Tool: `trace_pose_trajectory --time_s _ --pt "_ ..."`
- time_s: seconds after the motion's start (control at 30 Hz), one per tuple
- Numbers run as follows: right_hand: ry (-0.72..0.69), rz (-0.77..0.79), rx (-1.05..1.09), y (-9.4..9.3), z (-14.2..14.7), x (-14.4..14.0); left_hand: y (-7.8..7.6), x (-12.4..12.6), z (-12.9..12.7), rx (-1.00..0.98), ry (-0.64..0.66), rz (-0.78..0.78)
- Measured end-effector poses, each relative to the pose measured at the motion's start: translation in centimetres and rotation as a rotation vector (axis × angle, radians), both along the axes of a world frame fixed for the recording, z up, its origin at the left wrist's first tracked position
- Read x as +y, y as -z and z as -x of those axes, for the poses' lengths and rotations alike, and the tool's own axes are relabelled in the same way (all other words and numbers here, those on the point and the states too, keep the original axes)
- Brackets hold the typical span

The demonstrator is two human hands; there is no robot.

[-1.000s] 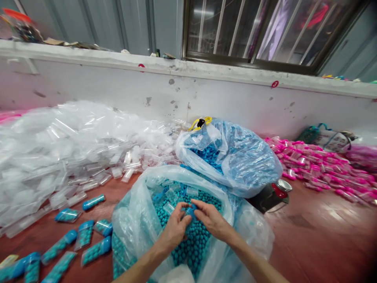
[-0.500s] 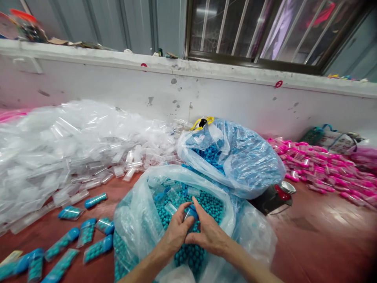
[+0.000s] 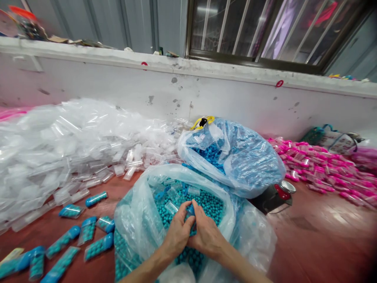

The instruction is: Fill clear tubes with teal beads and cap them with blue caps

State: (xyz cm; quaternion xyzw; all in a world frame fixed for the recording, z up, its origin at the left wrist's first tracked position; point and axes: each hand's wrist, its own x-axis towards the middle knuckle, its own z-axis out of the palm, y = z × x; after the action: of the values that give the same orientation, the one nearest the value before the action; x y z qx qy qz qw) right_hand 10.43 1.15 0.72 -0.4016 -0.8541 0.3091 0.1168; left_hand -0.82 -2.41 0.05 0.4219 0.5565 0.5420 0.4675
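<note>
Over the open bag of teal beads, my left hand and my right hand meet with their fingertips together. Between them is a small clear plastic tube with a blue cap, mostly covered by the fingers; how full it is cannot be seen. Both hands are closed around it. Below and around them lie loose teal beads inside a translucent plastic bag. A few empty clear tubes rest on top of the beads, near my left fingertips.
Capped tubes filled with teal beads lie at the left. Behind them is a heap of empty clear tubes. A bag of blue caps, a dark flask with a metal lid and a pink pile of tubes stand right.
My right hand has closed in toward my left, its fingers now pressed together around the capped tube. The bags and surrounding piles stay where they were.
</note>
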Motion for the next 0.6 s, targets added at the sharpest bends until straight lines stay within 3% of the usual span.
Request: trace_pose_trajectory --time_s 0.2,0.43,0.6 --pt "0.048 -0.121 0.079 -0.1 0.4 -0.6 -0.8 0.0 -0.2 -0.001 -0.016 0.016" --pt "0.096 -0.181 0.096 1.2 1.1 -1.2 -0.2 0.5 -0.4 0.04 -0.045 0.012" --pt "-0.13 0.026 0.109 -0.2 1.0 -0.4 -1.6 -0.5 2.8 0.256 -0.012 -0.012"
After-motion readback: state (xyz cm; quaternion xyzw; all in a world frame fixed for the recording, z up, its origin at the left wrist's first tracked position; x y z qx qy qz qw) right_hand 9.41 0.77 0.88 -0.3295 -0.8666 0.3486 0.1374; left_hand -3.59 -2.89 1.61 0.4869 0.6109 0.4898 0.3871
